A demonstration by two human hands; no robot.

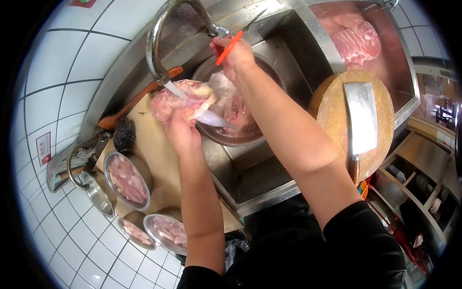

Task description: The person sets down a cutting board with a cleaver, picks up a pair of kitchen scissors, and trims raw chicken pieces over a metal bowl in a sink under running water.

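Observation:
My left hand (183, 130) is closed around a large piece of raw poultry (166, 102), pinkish with yellowish fat and a pale, smooth end pointing right. Water from the curved faucet (155, 53) runs onto this piece. Beneath it, a round metal basin (274, 79) in the sink holds more raw meat (236, 108) and water. My right hand (238, 55) grips an orange-handled knife (229, 48), its dark narrow blade pointing up and away. The fingers of that hand are close to the faucet's lever (221, 31); whether they touch it I cannot tell.
Right of the sink (298, 58), a cleaver (362, 115) lies on a round chopping block (334, 125). Behind it, a rib slab (358, 41) sits in reddish water. On the left are a scouring pad (124, 134), a wooden-handled tool (134, 102) and bowls of cut meat (127, 178).

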